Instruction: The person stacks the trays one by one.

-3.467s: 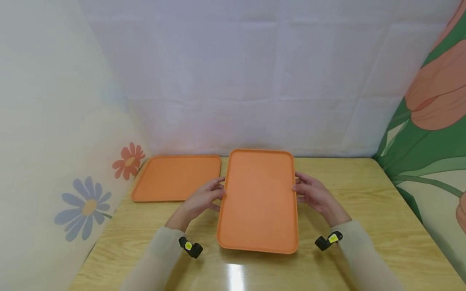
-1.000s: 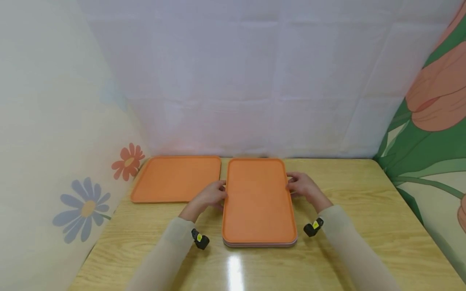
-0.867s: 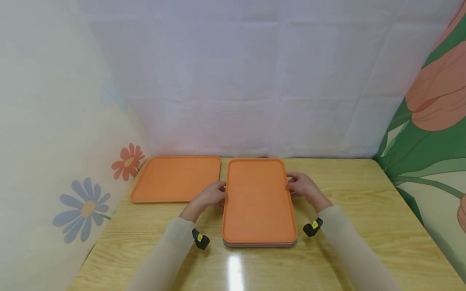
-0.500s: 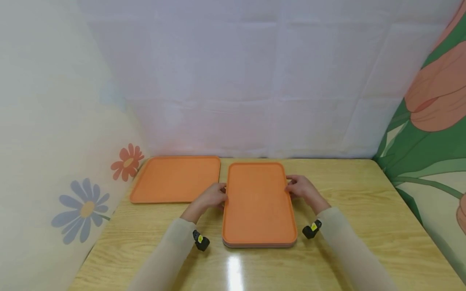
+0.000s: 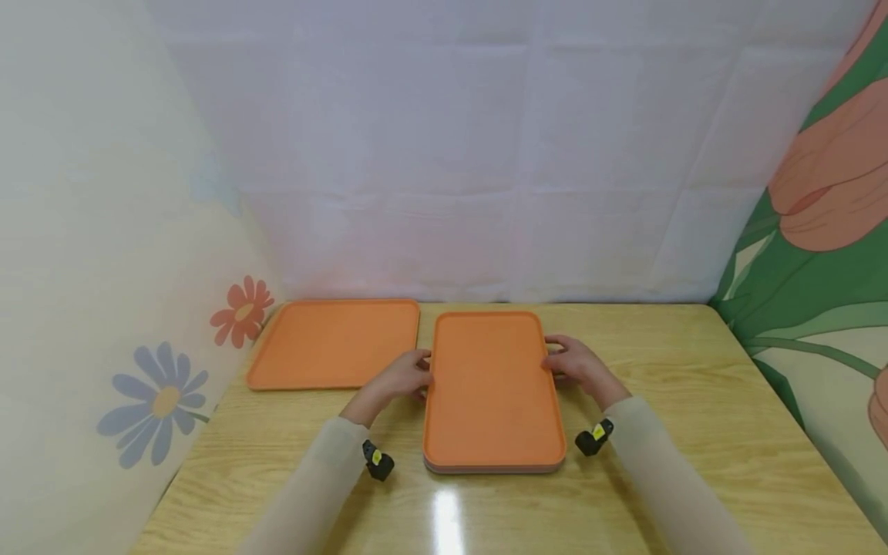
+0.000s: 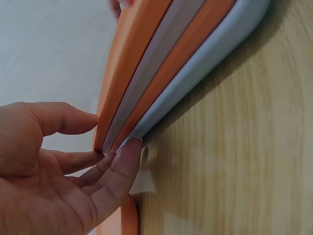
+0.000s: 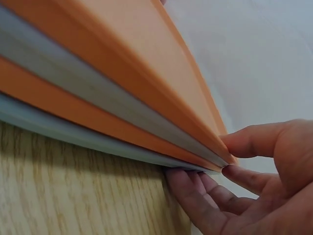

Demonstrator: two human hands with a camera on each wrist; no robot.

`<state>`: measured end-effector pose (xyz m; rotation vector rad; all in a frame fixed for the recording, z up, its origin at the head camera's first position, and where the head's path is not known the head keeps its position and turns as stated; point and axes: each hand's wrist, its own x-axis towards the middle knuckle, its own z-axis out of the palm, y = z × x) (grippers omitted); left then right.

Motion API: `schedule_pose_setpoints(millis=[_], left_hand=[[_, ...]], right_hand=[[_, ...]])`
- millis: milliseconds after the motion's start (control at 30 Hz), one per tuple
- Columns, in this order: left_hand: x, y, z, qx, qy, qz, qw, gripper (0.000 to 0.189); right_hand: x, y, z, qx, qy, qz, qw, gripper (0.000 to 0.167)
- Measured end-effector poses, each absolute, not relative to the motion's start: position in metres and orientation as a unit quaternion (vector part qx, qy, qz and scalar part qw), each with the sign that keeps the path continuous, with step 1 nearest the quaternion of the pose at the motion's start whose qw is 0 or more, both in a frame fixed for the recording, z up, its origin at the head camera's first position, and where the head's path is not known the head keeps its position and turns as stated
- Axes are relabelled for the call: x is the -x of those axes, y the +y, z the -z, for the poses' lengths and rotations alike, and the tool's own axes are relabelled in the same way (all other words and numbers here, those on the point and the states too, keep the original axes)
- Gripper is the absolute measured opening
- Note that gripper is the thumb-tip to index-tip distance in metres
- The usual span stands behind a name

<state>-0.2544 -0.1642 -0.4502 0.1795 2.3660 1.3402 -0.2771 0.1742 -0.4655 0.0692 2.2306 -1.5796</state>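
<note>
In the head view, an orange rectangular tray [image 5: 495, 393] tops a stack on the wooden table. Edge on, the left wrist view shows a grey tray [image 6: 149, 66], a second orange tray [image 6: 173, 68] and a pale bluish tray [image 6: 200, 68] beneath it. My left hand [image 5: 401, 375] grips the stack's left edge, thumb on the top tray's rim and fingertips against the lower edges. On the opposite edge my right hand [image 5: 581, 368] grips likewise; in the right wrist view its thumb [image 7: 254, 140] presses the top rim, with fingers lower down.
Another orange tray [image 5: 336, 343] lies crosswise at the back left, close to my left hand. A white cloth [image 5: 479, 154] hangs behind the wooden table [image 5: 680, 370]. Flower-patterned panels [image 5: 819, 231] border both sides. A black camera [image 5: 378, 461] sits on each wrist.
The orange tray, earlier held raised and tilted, now lies atop the stack. Over the last second its far edge has shifted slightly nearer me, and both hands followed a little.
</note>
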Motion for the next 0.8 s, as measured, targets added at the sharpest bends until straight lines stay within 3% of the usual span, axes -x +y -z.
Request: schedule_pose_setpoints(millis=[400, 800], left_hand=[[0.252, -0.198, 0.441, -0.065, 0.870, -0.457, 0.172, 0.059], [0.257, -0.268, 0.420, -0.063, 0.936, -0.323, 0.121, 0.061]], right_hand=[[0.277, 0.181, 0.471, -0.038, 0.768, 0.600, 0.222, 0.068], [0.278, 0.182, 0.471, -0.034, 0.757, 0.611, 0.230, 0.069]])
